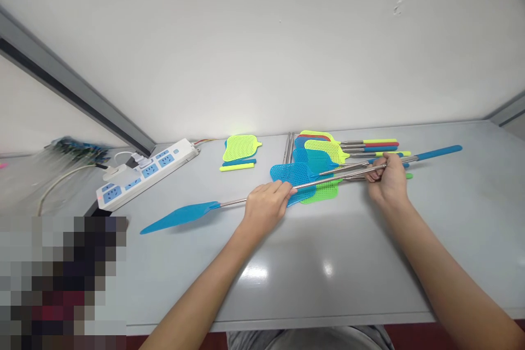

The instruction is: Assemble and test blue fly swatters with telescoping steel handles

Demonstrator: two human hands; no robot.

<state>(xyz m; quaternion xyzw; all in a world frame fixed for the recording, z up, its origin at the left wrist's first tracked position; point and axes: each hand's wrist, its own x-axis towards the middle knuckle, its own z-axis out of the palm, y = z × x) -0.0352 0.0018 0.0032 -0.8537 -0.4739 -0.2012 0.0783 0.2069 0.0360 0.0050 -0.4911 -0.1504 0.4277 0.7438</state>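
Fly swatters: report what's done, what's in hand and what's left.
Done: a pile of assembled swatters lies by the wall. In hand: left hand and right hand hold one blue swatter by its extended metal rod. Left: a loose yellow head and loose grips.

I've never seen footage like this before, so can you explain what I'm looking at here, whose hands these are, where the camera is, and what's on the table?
The camera sits on a person's head, looking down at their own bare arms. The left hand and right hand both grip one extended blue fly swatter by its metal rod. On the grey table behind lies a pile of swatters in blue, yellow and green. Farther left are a loose yellow swatter head and a white power strip.
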